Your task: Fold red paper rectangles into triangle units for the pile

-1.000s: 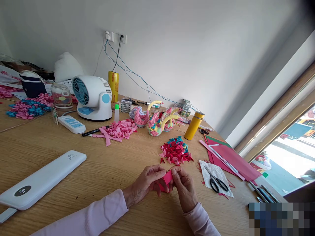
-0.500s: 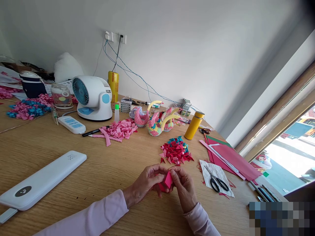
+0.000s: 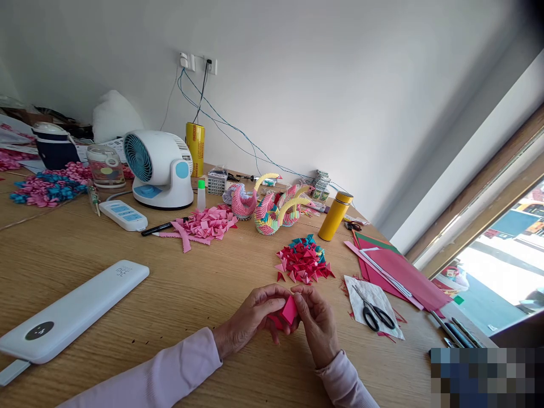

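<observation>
A bright pink piece of folded paper is held between my two hands, just above the table. My left hand grips it from the left, thumb along its upper side. From the right, my right hand pinches its edge between thumb and fingers. Part of the paper lies hidden behind the fingers. Just beyond my hands is a pile of small folded paper triangles, red, pink and teal. Black-handled scissors rest on a white tissue to the right.
Folded-paper swans stand toward the wall, beside a yellow bottle. Pink paper strips are heaped left of them. A white fan and a power bank occupy the left. Coloured paper sheets lie at right.
The pink paper has tilted slightly between my fingers and shows a little more of its face. Both hands keep nearly the same place and grip.
</observation>
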Available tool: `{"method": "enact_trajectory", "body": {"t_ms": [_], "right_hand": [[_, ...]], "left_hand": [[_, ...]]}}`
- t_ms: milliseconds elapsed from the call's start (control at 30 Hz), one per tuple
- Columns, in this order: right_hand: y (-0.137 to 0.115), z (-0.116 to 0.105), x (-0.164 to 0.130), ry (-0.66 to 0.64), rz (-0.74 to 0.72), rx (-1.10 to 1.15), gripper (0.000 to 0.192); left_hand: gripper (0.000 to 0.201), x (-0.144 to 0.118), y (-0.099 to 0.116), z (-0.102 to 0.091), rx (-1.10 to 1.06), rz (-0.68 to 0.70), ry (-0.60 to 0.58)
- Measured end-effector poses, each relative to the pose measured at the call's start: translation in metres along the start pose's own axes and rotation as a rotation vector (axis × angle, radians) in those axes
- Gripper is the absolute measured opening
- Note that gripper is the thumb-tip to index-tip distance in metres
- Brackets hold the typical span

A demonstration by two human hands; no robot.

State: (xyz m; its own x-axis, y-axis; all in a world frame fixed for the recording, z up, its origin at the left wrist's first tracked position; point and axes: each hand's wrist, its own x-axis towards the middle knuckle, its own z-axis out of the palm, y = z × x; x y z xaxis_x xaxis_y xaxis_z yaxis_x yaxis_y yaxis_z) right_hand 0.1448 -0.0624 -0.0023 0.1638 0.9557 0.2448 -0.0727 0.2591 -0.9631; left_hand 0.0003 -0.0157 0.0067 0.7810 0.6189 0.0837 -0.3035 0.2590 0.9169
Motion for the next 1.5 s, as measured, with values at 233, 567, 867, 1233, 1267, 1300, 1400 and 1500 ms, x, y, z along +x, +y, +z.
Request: {"method": "enact_trajectory", "body": {"t_ms": [233, 567, 867, 1233, 1267, 1300, 1400, 1500], "right_hand": [[0.004, 0.000, 0.000, -0.021, 0.009, 0.004, 0.028], [0.001, -0.009, 0.000, 0.082, -0.070, -0.240, 0.030], [-0.001, -0.014, -0.001, 0.048, -0.483, -0.561, 0.013], [0.001, -0.021, -0.001, -0.109, -0.733, -0.868, 0.026], [0.001, -0.022, -0.001, -0.111, -0.738, -0.874, 0.026], [0.001, -0.022, 0.000, -0.112, -0.743, -0.879, 0.026], [0.002, -0.025, 0.002, -0.116, -0.761, -0.900, 0.024], [0.002, -0.027, 0.002, -0.118, -0.780, -0.930, 0.023]], "left_hand": [[0.029, 0.002, -0.001, 0.002, 0.110, 0.049, 0.008], [0.030, 0.008, -0.008, -0.006, 0.403, 0.133, 0.277], [0.042, 0.007, -0.003, -0.002, 0.237, -0.023, 0.422], [0.046, 0.001, 0.008, 0.002, 0.007, -0.020, 0.219], [0.045, 0.002, 0.007, 0.002, 0.027, -0.019, 0.233], [0.044, 0.003, 0.006, 0.001, 0.051, -0.018, 0.251], [0.037, 0.006, 0.001, -0.002, 0.113, 0.000, 0.312], [0.036, 0.006, -0.001, -0.003, 0.135, 0.016, 0.339]]}}
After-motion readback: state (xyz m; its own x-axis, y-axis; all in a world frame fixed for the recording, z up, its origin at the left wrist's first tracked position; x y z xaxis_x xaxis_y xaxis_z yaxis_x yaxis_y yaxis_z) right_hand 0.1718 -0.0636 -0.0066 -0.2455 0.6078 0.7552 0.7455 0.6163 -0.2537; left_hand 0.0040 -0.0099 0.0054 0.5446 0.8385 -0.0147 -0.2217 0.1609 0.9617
